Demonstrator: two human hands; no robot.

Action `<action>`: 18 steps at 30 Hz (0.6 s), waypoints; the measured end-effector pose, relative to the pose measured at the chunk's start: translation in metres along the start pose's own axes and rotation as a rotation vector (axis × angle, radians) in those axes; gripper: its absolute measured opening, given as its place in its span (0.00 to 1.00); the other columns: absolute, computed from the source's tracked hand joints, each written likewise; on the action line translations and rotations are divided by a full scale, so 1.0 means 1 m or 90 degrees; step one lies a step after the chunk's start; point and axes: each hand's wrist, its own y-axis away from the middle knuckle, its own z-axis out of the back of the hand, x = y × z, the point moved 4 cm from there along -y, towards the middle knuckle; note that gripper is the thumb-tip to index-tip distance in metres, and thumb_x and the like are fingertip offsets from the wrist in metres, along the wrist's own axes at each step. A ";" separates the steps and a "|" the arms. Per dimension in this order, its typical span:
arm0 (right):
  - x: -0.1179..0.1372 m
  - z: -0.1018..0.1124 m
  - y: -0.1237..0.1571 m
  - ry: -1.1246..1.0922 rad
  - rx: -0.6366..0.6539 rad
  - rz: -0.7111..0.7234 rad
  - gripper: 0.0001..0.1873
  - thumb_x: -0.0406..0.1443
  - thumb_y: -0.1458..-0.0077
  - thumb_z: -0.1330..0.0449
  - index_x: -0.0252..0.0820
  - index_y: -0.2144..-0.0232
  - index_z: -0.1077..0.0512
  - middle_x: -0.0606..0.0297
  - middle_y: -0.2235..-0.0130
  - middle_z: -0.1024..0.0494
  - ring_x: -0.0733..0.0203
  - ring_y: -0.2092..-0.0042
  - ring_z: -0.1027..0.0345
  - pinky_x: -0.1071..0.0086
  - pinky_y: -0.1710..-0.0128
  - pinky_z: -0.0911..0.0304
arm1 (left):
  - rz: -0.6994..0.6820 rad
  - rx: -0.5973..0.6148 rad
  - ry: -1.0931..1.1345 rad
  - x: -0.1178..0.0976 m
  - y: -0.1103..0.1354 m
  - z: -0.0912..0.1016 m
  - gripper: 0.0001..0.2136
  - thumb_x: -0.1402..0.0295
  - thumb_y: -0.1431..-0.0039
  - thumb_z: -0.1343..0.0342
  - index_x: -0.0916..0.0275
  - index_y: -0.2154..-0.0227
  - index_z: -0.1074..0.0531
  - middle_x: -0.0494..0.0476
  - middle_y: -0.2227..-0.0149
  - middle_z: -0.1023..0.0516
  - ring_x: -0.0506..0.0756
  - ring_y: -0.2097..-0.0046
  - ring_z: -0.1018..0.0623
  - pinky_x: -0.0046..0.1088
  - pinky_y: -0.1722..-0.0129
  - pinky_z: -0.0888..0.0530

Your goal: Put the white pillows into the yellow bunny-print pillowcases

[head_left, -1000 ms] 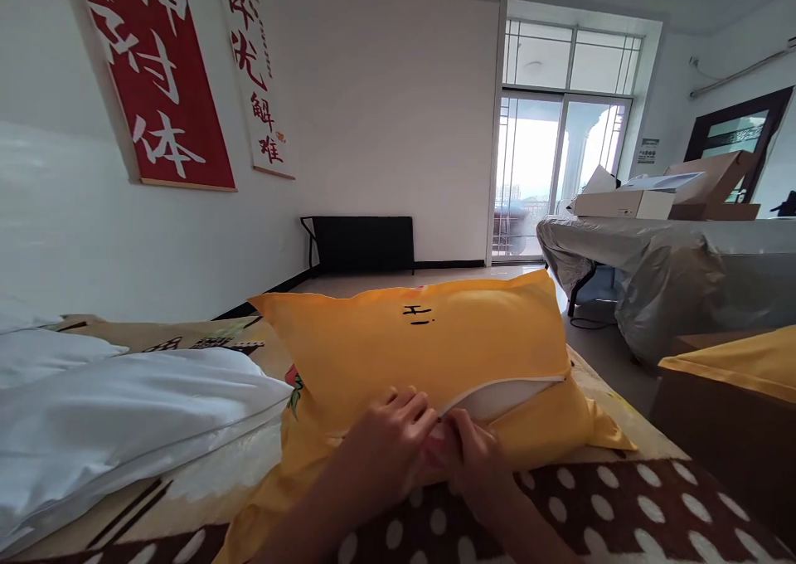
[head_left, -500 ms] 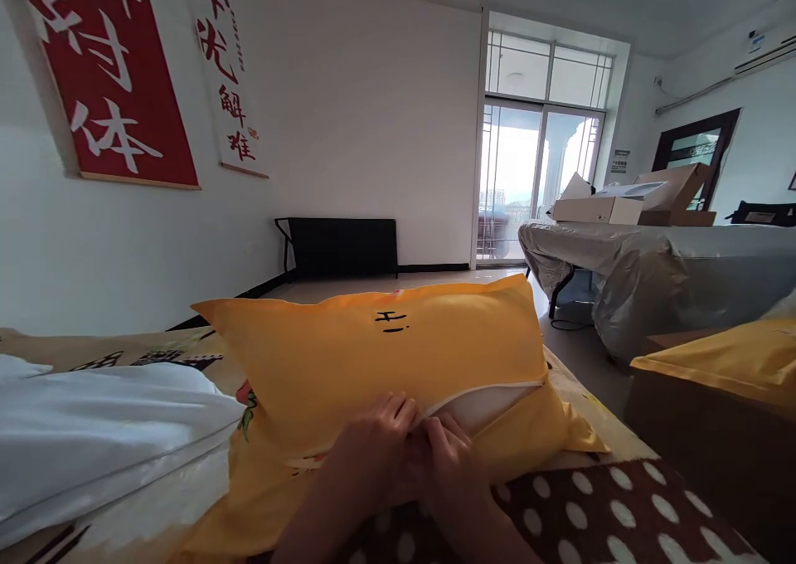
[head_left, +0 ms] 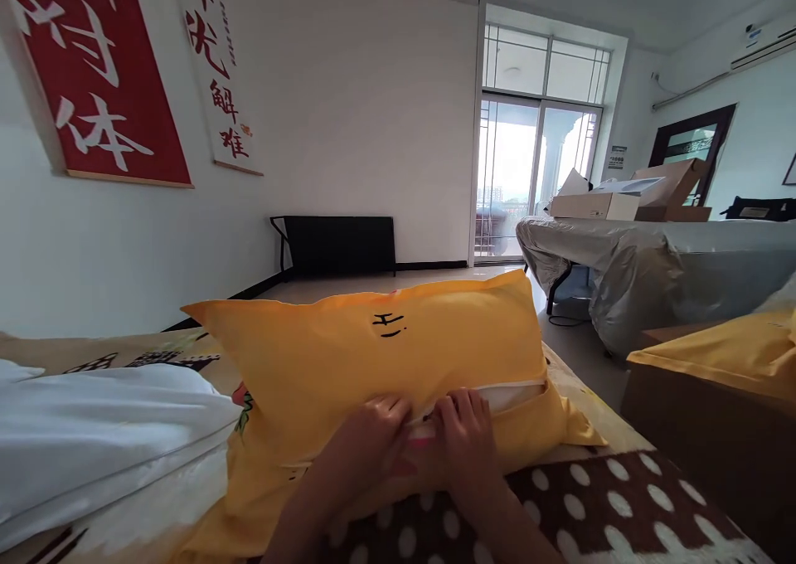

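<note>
A yellow pillowcase (head_left: 385,348) with a small black mark on it lies across the bed in front of me, with a white pillow (head_left: 516,396) showing through the open slit along its near edge. My left hand (head_left: 373,444) grips the yellow cloth at the closed part of that slit, fingers curled. Right beside it, my right hand (head_left: 463,435) pinches the edge of the opening where the zipper runs. The two hands touch each other.
A bare white pillow (head_left: 93,431) lies at the left on the patterned bed sheet (head_left: 597,406). A brown polka-dot cover (head_left: 609,506) lies nearest me. At the right stand a brown box with yellow cloth (head_left: 715,357) and a plastic-covered table (head_left: 659,257) with cardboard boxes.
The white gap in the pillowcase has grown shorter as my right hand slid rightward along the slit. The view has shifted a little to the right.
</note>
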 end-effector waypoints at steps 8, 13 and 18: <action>-0.035 0.007 -0.003 0.021 0.101 0.087 0.09 0.25 0.43 0.50 0.42 0.72 0.38 0.63 0.70 0.30 0.57 0.67 0.39 0.65 0.64 0.43 | -0.010 -0.021 -0.013 -0.002 -0.008 -0.002 0.06 0.73 0.47 0.56 0.61 0.77 0.43 0.55 0.72 0.30 0.54 0.68 0.32 0.30 0.67 0.39; -0.062 0.020 0.009 -0.012 0.086 0.117 0.09 0.26 0.42 0.52 0.42 0.71 0.39 0.64 0.71 0.29 0.60 0.68 0.36 0.69 0.68 0.42 | -0.028 -0.013 -0.037 -0.010 -0.011 -0.005 0.06 0.74 0.49 0.55 0.62 0.79 0.41 0.55 0.72 0.29 0.54 0.68 0.32 0.30 0.66 0.39; -0.075 0.027 0.018 -0.048 0.078 0.055 0.09 0.29 0.41 0.53 0.42 0.72 0.38 0.65 0.73 0.29 0.60 0.70 0.36 0.69 0.69 0.43 | -0.038 0.002 -0.112 -0.020 -0.010 -0.006 0.07 0.75 0.49 0.54 0.63 0.78 0.35 0.57 0.71 0.27 0.56 0.65 0.30 0.34 0.62 0.36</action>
